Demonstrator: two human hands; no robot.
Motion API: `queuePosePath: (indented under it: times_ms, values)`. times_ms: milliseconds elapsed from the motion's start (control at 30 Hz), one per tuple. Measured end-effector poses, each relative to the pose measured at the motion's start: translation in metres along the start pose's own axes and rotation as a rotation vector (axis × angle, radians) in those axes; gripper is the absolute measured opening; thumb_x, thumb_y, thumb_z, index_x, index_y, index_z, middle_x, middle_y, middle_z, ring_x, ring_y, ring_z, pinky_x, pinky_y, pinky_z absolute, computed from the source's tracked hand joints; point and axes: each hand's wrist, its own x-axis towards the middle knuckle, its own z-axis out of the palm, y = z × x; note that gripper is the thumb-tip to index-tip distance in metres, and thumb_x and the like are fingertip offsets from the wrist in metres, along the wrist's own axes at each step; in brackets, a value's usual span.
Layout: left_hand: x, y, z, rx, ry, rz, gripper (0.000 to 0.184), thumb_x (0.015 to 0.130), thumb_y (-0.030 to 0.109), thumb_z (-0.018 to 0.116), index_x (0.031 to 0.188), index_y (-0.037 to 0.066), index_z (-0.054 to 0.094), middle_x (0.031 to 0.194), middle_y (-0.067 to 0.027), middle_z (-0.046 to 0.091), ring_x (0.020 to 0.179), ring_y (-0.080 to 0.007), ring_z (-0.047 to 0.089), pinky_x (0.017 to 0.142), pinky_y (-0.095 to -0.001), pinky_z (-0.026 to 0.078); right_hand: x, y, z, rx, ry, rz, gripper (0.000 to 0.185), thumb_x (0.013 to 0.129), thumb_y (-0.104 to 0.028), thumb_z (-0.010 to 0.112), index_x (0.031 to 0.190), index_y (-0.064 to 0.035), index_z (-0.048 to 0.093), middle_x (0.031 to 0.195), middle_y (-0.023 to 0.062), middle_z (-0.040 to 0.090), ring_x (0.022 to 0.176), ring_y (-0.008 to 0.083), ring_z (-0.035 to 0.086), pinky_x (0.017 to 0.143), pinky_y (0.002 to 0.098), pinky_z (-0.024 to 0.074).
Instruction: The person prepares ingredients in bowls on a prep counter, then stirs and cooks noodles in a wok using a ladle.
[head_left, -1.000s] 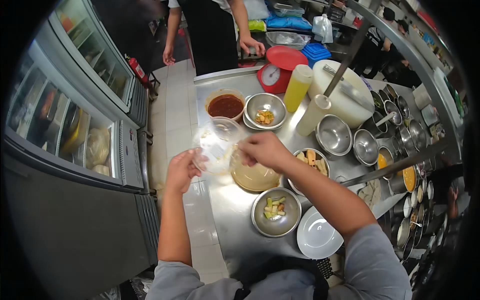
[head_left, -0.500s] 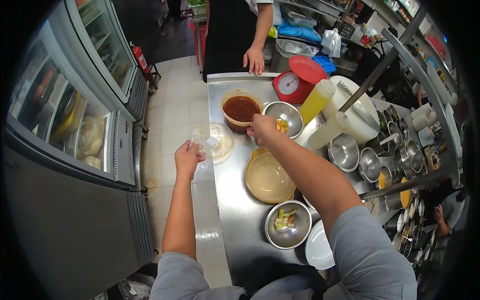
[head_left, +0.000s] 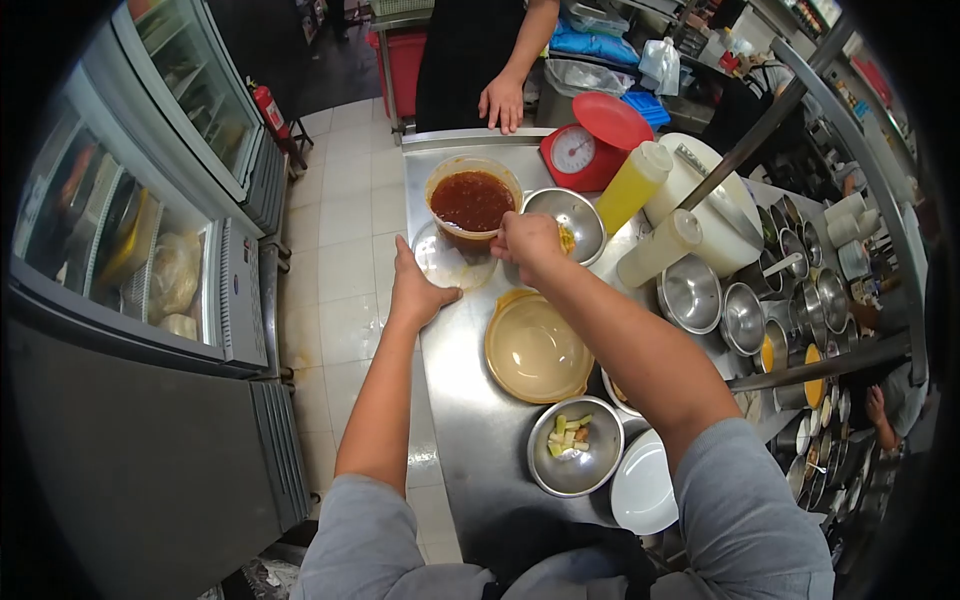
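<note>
A clear plastic tub [head_left: 471,200] of dark red-brown sauce tilts slightly towards me near the table's left edge. My right hand [head_left: 530,245] is closed at the tub's near right rim, its fingertips partly hidden. My left hand [head_left: 419,288] is open, thumb apart from fingers, beside a clear round lid [head_left: 440,262] that lies partly beneath the tub. Behind my right hand stands a steel bowl [head_left: 575,215] with some yellow-orange pieces in it. Nearer to me is an empty beige bowl [head_left: 538,350] with a yellowish rim.
A steel bowl [head_left: 600,465] of cut green and pale vegetables and a white plate [head_left: 645,485] are close to my body. A red dial scale [head_left: 575,155], squeeze bottles [head_left: 637,190] and a metal rail [head_left: 745,150] are on the right. Across the table, a person's hand [head_left: 502,101] rests on the edge.
The sauce tub has shifted left and towards me, over the lid. My left hand has moved right and opened; the clear plastic piece it held is no longer seen there.
</note>
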Motion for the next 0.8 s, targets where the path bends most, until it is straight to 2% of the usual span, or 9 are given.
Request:
queuePosePath:
  times_ms: [133,167,300,533,600,633,667,733,800]
  values:
    - [0.007,0.001,0.009,0.019,0.051,0.08,0.128,0.058,0.018,0.092,0.149,-0.011,0.007,0.155,-0.028,0.023,0.142,-0.0355,0.032,0.116,-0.0358,0.03,-0.003,0.012,-0.005,0.013,-0.042,0.006,0.013,0.088,-0.007,0.053,0.082,0.0034,0.058,0.077,0.012,0.059,0.07,0.025,0.064,0.065,0.0356,0.0585]
    - [0.01,-0.001,0.014,0.025,0.083,0.109,0.13,0.056,0.015,0.093,0.149,-0.01,0.006,0.15,-0.0278,0.029,0.139,-0.0385,0.035,0.113,-0.0377,0.036,-0.004,0.013,-0.007,0.009,-0.063,0.003,0.013,0.088,-0.007,0.053,0.082,0.0037,0.058,0.078,0.012,0.06,0.071,0.0249,0.064,0.065,0.0356,0.0588]
    - [0.018,-0.005,0.022,-0.01,0.094,0.119,0.13,0.055,0.016,0.093,0.15,-0.009,0.008,0.153,-0.0271,0.028,0.143,-0.035,0.03,0.116,-0.036,0.031,-0.005,0.013,-0.01,-0.054,-0.1,0.027,0.012,0.088,-0.006,0.054,0.082,0.0039,0.058,0.08,0.0125,0.062,0.072,0.0241,0.065,0.067,0.0347,0.0596]
    - [0.023,-0.01,0.03,0.014,0.145,0.196,0.127,0.048,0.017,0.095,0.146,-0.007,0.019,0.143,-0.0239,0.038,0.132,-0.0398,0.04,0.112,-0.0424,0.035,-0.004,0.013,-0.017,-0.016,-0.16,0.126,0.017,0.09,-0.012,0.059,0.082,0.0029,0.062,0.079,0.0115,0.064,0.07,0.0232,0.066,0.064,0.033,0.0592]
    - [0.022,-0.009,0.03,-0.04,0.17,0.255,0.115,0.046,0.016,0.094,0.142,0.0,0.032,0.135,-0.0207,0.045,0.126,-0.0397,0.045,0.108,-0.0445,0.038,-0.008,-0.002,-0.026,-0.319,-0.211,0.075,0.023,0.091,-0.019,0.063,0.084,0.0038,0.065,0.079,0.0124,0.067,0.071,0.0217,0.067,0.065,0.0331,0.0589]
    - [0.02,-0.008,0.03,-0.073,0.185,0.286,0.104,0.047,0.013,0.093,0.135,0.005,0.039,0.13,-0.0184,0.049,0.122,-0.0389,0.047,0.106,-0.0453,0.04,-0.005,-0.013,-0.036,-0.653,-0.237,-0.069,0.035,0.092,-0.027,0.063,0.085,0.0068,0.066,0.079,0.0171,0.069,0.073,0.0214,0.07,0.065,0.0333,0.0588]
    - [0.02,-0.007,0.031,-0.074,0.174,0.298,0.104,0.047,0.013,0.093,0.135,0.005,0.039,0.13,-0.0184,0.049,0.122,-0.0389,0.047,0.106,-0.0453,0.04,-0.005,-0.024,-0.05,-0.646,-0.222,-0.069,0.035,0.092,-0.027,0.063,0.085,0.0068,0.066,0.079,0.0171,0.069,0.073,0.0214,0.07,0.065,0.0333,0.0588]
    - [0.018,-0.007,0.032,-0.051,0.204,0.302,0.102,0.048,0.012,0.093,0.135,0.005,0.04,0.13,-0.0177,0.049,0.122,-0.0386,0.047,0.106,-0.0452,0.04,-0.008,-0.039,-0.084,-1.423,-0.052,-0.646,0.031,0.09,-0.024,0.061,0.089,0.0061,0.069,0.082,0.0189,0.069,0.073,0.0299,0.07,0.071,0.0402,0.057]
    - [0.014,-0.001,0.032,-0.041,0.229,0.297,0.09,0.052,0.011,0.093,0.128,0.004,0.047,0.126,-0.0144,0.053,0.12,-0.0324,0.053,0.104,-0.0403,0.043,0.009,-0.031,-0.114,-1.346,0.0,-0.517,0.03,0.09,-0.021,0.058,0.09,0.0073,0.069,0.078,0.02,0.069,0.065,0.0291,0.07,0.067,0.0395,0.0573]
